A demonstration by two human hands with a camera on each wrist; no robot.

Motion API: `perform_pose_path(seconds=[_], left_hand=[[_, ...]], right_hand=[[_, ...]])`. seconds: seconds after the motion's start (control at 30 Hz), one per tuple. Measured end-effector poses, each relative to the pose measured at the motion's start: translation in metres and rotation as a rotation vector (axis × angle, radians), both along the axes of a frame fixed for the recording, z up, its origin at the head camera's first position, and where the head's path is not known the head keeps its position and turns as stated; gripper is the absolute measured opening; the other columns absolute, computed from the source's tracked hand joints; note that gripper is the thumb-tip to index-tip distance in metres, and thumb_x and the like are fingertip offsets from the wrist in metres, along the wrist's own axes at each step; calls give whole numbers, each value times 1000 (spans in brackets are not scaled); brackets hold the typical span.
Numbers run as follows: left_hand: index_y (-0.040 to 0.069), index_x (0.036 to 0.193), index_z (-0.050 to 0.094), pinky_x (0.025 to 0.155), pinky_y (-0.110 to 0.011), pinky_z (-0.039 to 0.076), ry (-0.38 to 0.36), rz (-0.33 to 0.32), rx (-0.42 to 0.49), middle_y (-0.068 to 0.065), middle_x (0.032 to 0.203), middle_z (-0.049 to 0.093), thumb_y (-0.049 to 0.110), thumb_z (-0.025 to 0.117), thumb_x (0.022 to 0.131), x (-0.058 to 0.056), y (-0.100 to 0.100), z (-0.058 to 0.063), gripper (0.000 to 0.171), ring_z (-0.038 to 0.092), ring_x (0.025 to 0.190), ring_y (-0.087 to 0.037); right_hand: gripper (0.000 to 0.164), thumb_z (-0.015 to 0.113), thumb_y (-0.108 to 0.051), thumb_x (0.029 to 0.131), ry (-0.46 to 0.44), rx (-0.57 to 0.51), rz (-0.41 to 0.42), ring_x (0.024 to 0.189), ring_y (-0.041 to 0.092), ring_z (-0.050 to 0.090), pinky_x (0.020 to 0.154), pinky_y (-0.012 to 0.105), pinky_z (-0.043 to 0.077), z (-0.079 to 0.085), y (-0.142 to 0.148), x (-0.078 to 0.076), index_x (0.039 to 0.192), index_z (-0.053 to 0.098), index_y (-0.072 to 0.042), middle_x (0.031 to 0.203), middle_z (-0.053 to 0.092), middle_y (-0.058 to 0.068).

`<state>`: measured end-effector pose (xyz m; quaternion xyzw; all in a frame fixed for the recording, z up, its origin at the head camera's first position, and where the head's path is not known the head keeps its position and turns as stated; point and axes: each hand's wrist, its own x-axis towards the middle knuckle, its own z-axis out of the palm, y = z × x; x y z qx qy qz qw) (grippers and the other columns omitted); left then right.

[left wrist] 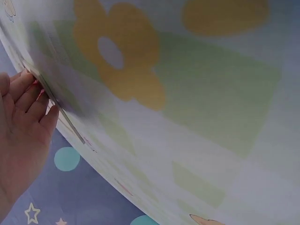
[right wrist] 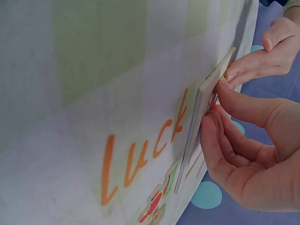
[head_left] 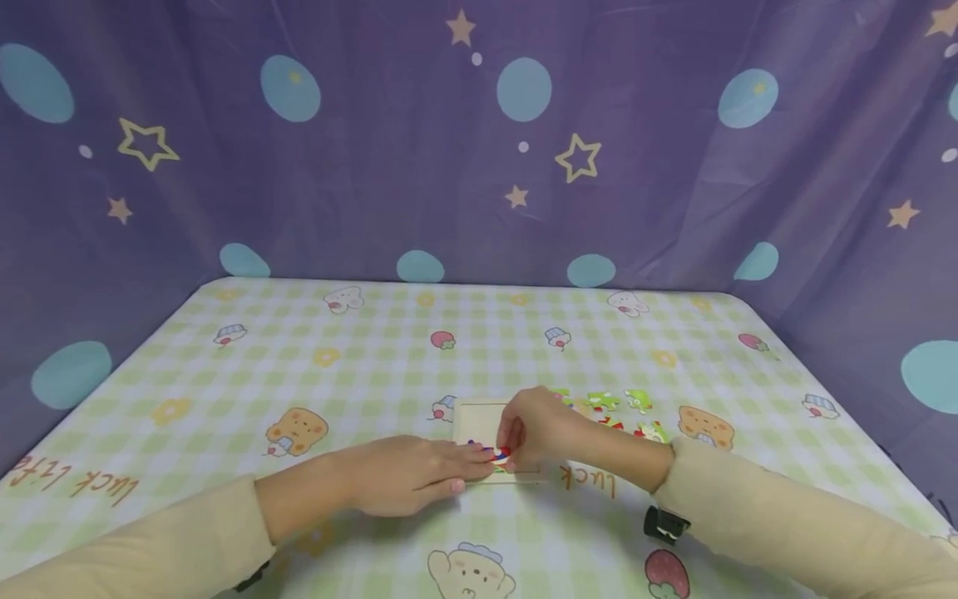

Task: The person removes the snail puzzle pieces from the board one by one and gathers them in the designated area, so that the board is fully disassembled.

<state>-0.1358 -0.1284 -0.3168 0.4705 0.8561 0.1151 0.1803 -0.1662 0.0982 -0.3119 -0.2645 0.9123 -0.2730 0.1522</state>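
A shallow wooden puzzle tray (head_left: 477,413) lies on the table in front of me. My left hand (head_left: 410,476) comes in from the left with its fingers nearly straight, the fingertips resting on colourful jigsaw pieces in the tray's near part. From the other side my right hand (head_left: 540,426) reaches over the tray, thumb and fingers curled together. Between them it pinches a red-marked puzzle piece (right wrist: 214,102), mostly hidden by the fingers in the right wrist view. In the left wrist view the left fingers (left wrist: 32,96) reach over the tray's edge.
Several loose puzzle pieces (head_left: 638,401), green, red and white, lie right of the tray, partly behind the right forearm. A checked tablecloth (head_left: 374,366) with printed cartoons covers the table. Behind it hangs a purple curtain (head_left: 419,183) with stars and dots.
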Motion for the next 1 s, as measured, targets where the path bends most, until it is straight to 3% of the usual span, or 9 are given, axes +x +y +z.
perform_pose_path(seconds=[0.43, 0.8, 1.0], left_hand=[[24, 147, 40, 115, -41, 38, 70, 24, -41, 9, 155, 35, 35, 30, 106, 4, -10, 5, 44, 36, 143, -12], [24, 148, 39, 117, -43, 34, -7, 52, -12, 7, 156, 34, 36, 28, 106, 6, -16, 6, 45, 34, 145, -12], [23, 148, 38, 117, -42, 34, -6, 49, -19, 7, 156, 33, 37, 28, 106, 6, -14, 7, 46, 34, 145, -13]], right_hand=[[15, 83, 1, 67, 23, 1, 21, 56, 3, 56, 54, 14, 49, 2, -1, -2, 71, 71, -7, 65, 68, -1], [16, 84, -1, 65, 0, -11, -10, 57, 2, 57, 55, 14, 49, 2, 0, -1, 72, 71, -6, 67, 69, 1], [15, 85, -2, 65, -33, 4, -47, 55, 3, 58, 54, 15, 48, 2, 1, -3, 71, 72, -8, 65, 69, -1]])
